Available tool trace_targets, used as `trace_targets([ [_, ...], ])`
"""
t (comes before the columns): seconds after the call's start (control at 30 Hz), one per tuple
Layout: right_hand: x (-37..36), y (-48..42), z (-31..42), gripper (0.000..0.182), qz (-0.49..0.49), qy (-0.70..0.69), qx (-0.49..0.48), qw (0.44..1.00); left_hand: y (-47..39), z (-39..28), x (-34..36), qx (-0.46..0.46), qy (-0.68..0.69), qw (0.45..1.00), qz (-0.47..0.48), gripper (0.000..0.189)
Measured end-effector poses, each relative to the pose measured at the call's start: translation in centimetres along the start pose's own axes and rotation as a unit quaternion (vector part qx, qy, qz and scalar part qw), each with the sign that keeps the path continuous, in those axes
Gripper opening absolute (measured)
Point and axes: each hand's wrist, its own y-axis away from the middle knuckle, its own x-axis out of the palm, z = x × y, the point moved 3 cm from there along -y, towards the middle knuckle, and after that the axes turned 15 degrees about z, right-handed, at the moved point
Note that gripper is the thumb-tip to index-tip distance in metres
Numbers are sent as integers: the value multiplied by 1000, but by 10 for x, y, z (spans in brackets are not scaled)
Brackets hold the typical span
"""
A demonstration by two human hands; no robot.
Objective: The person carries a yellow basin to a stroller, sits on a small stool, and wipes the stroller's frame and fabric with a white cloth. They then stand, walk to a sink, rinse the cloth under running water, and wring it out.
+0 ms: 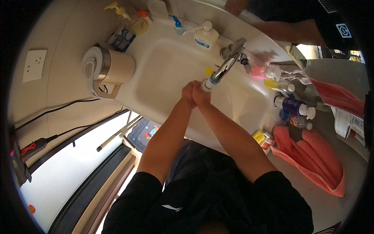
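Over the white washbasin (157, 87), my left hand (188, 93) and my right hand (202, 95) are pressed together just below the outlet of the chrome faucet (228, 65). The faucet has a pale filter-like tip, right above my right hand. Their fingers are partly hidden, so I cannot tell whether anything small lies between them. A small yellow object (209, 71) lies in the basin behind the faucet's tip. A white pump bottle (206, 35) stands on the basin's back rim, left of the faucet base.
A cream electric kettle (118, 66) stands at the left edge. Bottles, among them a purple pump bottle (292, 106), line the right side beside a coral towel (315, 161). A blue-capped bottle (178, 27) and a yellow pump bottle (138, 27) stand at the back. A mirror borders the back right.
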Motion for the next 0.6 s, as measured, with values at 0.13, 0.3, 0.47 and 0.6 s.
trace_targets([
  [0.13, -35, -35, -25, 32, 111, -272, 20, 956, 15, 19, 54, 61, -56, 996, 15, 34],
  [0.3, -6, 37, 64, 28, 275, -524, 174, 787, -10, -1, 17, 93, -554, 822, -94, 37],
  [0.47, -17, 26, 38, 24, 172, -389, 120, 897, -16, -6, 17, 133, -372, 912, -109, 39],
  [0.6, -28, -4, 17, 34, 135, -129, -7, 982, 10, 10, 41, 164, -65, 978, -110, 41],
])
